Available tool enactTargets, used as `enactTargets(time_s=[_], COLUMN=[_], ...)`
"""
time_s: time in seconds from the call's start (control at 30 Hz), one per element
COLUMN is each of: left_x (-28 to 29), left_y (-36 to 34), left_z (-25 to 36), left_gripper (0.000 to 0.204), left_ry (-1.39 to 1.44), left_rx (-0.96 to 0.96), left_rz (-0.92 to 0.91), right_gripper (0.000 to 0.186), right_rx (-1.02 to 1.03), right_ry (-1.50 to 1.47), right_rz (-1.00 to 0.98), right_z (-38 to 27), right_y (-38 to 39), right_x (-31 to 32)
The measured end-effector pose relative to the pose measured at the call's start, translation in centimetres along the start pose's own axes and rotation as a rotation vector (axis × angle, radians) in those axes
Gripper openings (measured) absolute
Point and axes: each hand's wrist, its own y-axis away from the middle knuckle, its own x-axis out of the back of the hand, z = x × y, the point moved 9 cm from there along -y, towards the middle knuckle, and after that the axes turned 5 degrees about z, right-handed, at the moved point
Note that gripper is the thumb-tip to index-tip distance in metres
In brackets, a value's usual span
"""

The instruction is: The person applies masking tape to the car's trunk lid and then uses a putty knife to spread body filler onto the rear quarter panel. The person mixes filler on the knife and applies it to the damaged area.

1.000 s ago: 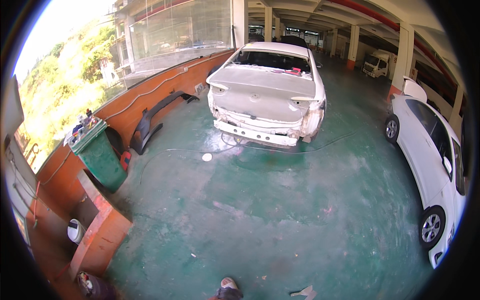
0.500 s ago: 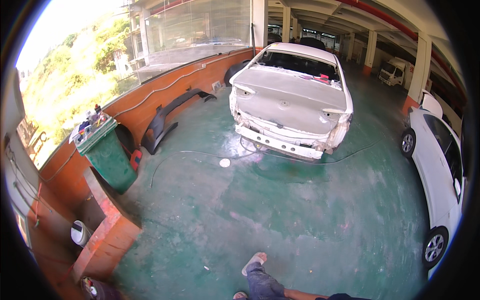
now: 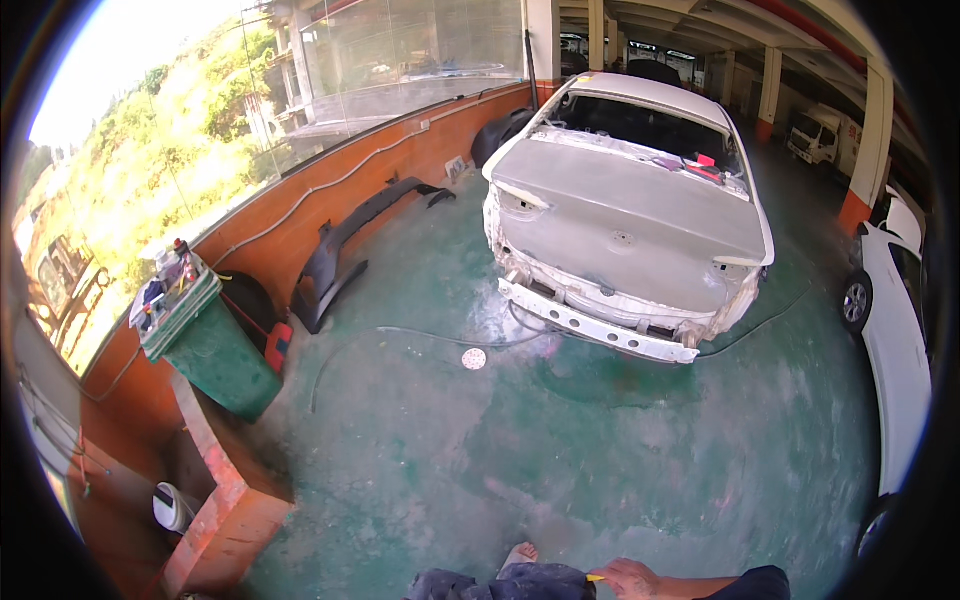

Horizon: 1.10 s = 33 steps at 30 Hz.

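Note:
My right hand (image 3: pixel 626 578) is low at the bottom edge, beside my dark trousers, its fingers curled on a small yellow object (image 3: pixel 598 578), mostly hidden. My left hand is out of view. My sandalled foot (image 3: pixel 520 556) shows just above the trousers. In front of me stands a white car (image 3: pixel 630 230) with its rear bumper cover off, bare bumper beam (image 3: pixel 590 325) exposed and grey-coated trunk lid. Red and dark items (image 3: pixel 700 168) lie below its rear window opening. A pale round disc (image 3: pixel 473 358) lies on the floor near a hose.
A green bin (image 3: pixel 215 355) topped with clutter stands by the orange wall at left, near a low ledge (image 3: pixel 225 500), a white bucket (image 3: pixel 175 508) and a red object (image 3: pixel 278 347). A dark bumper cover (image 3: pixel 330 255) lies along the wall. Another white car (image 3: pixel 895 370) is at right.
I have stepped forward, so the car looks nearer and has shifted right in view. My right hand has come into view at the bottom with the yellow object.

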Motion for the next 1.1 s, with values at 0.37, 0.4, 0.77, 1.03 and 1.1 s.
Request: enactTargets(time_s=[0.37, 0.4, 0.77, 1.03, 1.1], left_x=[10.0, 11.2, 28.8, 33.2, 32.7], left_y=[-27.1, -30.5, -58.9, -76.4, -82.9], left_z=[23.7, 26.5, 37.5, 49.5, 52.0], left_gripper=[0.045, 0.039, 0.046, 0.056, 0.056], left_ry=[0.623, 0.601, 0.214, -0.210, -0.266], left_rx=[-0.657, -0.636, -0.396, -0.300, -0.350], left_rz=[-0.149, -0.185, 0.009, 0.144, 0.182], right_gripper=[0.030, 0.031, 0.059, 0.074, 0.086], right_rx=[-0.175, -0.191, -0.487, -0.509, -0.457], right_ry=[-0.581, -0.682, -0.156, 0.148, 0.415], right_rz=[0.352, 0.406, 0.815, 0.985, 1.048], right_z=[-0.3, 0.6, 20.2, 34.1, 38.5], right_y=[-43.8, -47.1, -66.4, -76.8, -80.4], right_x=[12.8, 13.3, 28.2, 35.8, 39.9])
